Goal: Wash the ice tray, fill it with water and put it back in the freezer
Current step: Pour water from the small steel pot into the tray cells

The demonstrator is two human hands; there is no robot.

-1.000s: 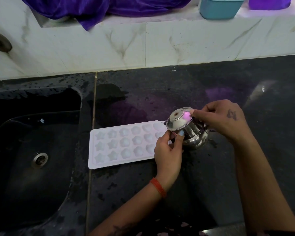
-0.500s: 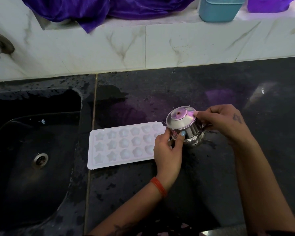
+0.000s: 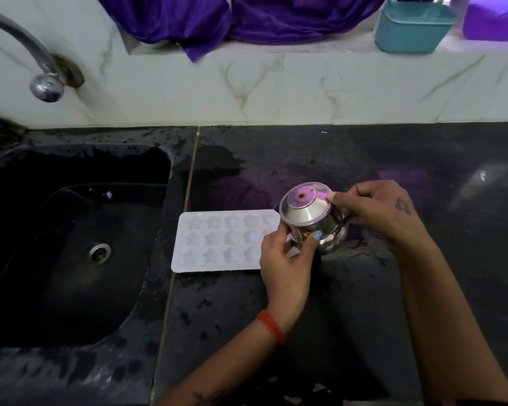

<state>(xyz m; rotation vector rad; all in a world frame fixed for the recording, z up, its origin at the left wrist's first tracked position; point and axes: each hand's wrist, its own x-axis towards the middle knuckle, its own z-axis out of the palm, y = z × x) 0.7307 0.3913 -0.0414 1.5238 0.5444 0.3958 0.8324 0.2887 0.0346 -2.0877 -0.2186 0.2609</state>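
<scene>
Water is being tipped from a small steel pot [image 3: 311,221], gripped by both the left hand [image 3: 285,259] and right hand [image 3: 376,212], over the white ice tray [image 3: 217,241] lying flat on the counter [image 3: 393,288] beside the sink [image 3: 71,230]. A slow, steady tilt is advised, so cavities are filled without overflow.

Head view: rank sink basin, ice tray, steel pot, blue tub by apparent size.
1. Sink basin, by far the largest.
2. Ice tray, partly hidden by the left hand and the pot.
3. Blue tub, cropped by the frame and farther off, so unsure.
4. Steel pot.
</scene>
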